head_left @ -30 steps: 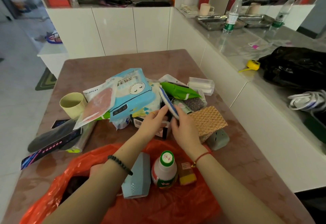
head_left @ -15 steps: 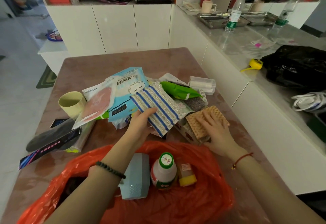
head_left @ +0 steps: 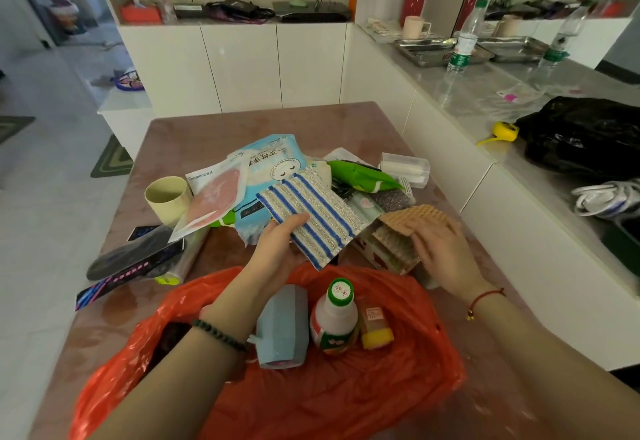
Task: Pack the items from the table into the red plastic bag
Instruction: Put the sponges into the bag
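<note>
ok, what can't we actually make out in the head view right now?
- Inside of the red plastic bag: the left forearm and folded plastic cover the opening.
- Under the blue-striped cloth: the cloth and the left hand hide it.
- Box under the right hand: label too blurred to read.

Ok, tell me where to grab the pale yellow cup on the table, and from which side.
Take the yellow cup by its rim from above, or around its left wall. It stands upright with the mouth open upward, and its left side is bare table, while the pink packet leans against its right side, so a right approach looks crowded.
</note>
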